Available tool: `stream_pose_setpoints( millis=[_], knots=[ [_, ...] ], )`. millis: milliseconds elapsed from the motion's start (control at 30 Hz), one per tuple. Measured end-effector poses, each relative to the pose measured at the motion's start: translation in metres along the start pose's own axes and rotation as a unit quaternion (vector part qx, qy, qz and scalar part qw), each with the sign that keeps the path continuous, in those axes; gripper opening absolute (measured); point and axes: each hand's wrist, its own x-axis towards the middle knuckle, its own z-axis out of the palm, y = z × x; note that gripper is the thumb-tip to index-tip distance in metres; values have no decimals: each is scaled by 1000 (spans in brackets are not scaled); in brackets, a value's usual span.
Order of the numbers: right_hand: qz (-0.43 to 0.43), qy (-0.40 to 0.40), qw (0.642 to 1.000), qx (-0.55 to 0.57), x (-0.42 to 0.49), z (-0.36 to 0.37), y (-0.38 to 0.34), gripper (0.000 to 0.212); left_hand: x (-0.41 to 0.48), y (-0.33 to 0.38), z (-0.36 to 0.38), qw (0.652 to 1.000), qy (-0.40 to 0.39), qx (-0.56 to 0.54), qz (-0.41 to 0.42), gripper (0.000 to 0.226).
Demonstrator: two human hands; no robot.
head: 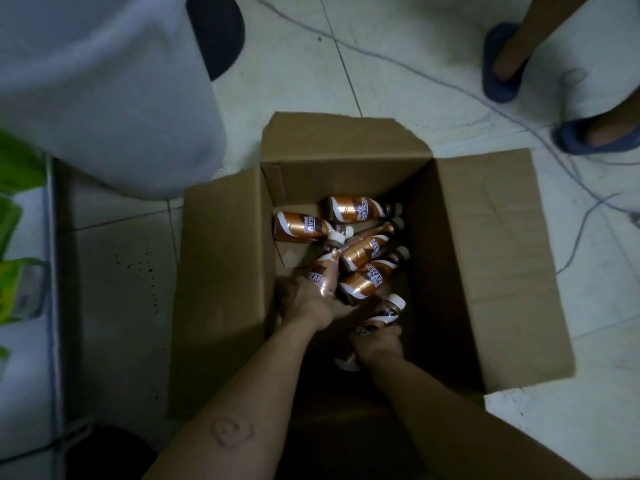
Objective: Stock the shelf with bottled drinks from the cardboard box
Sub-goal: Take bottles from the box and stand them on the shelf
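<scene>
An open cardboard box [485, 244] stands on the tiled floor with several copper-and-white coffee bottles [360, 251] lying loose inside it. Both my arms reach down into the box. My left hand [306, 303] is wrapped around the lower end of one bottle [325, 271], whose cap points away from me. My right hand [377, 344] grips another bottle [384, 313] near the box's front wall, its white cap sticking out above my fingers. The bottom of the box under my arms is dark.
A shelf edge [52, 271] with green packages [14, 278] runs down the left. A grey blurred shape [104, 84] fills the upper left. Another person's feet in blue sandals [502, 64] stand at the upper right, and a cable [588, 209] trails across the tiles.
</scene>
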Motion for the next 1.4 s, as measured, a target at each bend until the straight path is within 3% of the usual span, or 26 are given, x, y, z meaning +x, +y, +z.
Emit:
stream_pose_setpoints(
  millis=[133,233,300,500,667,867,1100,1233,1400],
  knots=[
    [-87,14,996,-13,-47,-20,-17,83,-55,5,-45,998,31,-25,48,71],
    [-211,-9,977,-20,-95,-28,-41,75,-100,6,-94,990,84,-85,75,59],
    [-304,-40,952,-13,-135,-28,-57,82,-134,-1,-127,979,123,-131,93,58],
    [-559,-117,819,-55,-293,-28,-88,69,-261,-52,-230,932,247,-218,153,52],
    [-698,-207,682,-66,-445,-10,-80,73,-385,-123,-305,871,393,-236,177,49],
    [-774,-305,554,-37,-599,49,-43,82,-531,-218,-375,791,552,-209,161,61],
    [-783,-444,425,-93,-736,133,42,79,-676,-337,-388,722,669,-164,61,64],
    [-770,-488,379,-160,-772,183,107,77,-714,-403,-351,706,686,-175,-39,61],
    [-718,-532,361,-267,-788,233,173,72,-724,-459,-306,690,680,-195,-153,62]
  ],
)
